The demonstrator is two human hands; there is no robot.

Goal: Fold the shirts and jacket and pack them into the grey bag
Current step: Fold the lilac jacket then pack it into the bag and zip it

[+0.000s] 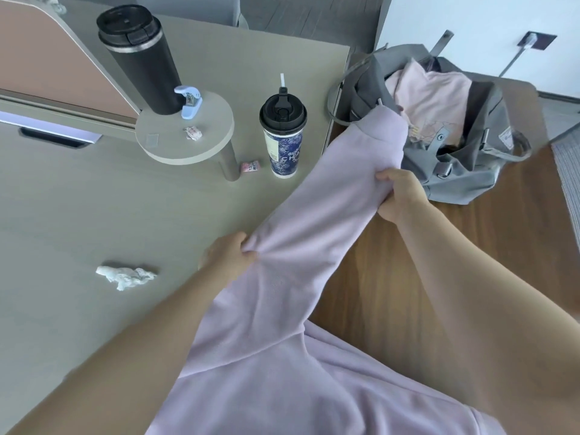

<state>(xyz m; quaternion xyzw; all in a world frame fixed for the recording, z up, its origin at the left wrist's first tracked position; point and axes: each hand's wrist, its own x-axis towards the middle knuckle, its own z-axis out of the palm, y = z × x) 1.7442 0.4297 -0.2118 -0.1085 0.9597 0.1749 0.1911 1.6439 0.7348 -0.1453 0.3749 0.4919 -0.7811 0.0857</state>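
- I have the lilac garment [314,215] stretched as a long band running from my near body up toward the far right, its cuffed end lying over the near-left rim of the grey bag [464,180].
- My right hand [398,196] grips the band's right edge near that far end, fingers curled into the cloth.
- My left hand [226,255] pinches a bunch of the fabric on the left edge, nearer to me.
- The bag sits open at the far right on the wooden surface [408,293], with a pink shirt [433,98] already inside.
- The long axis points straight at the bag, and my right hand is the closer one.
- I judge this piece needs folding before it goes in.
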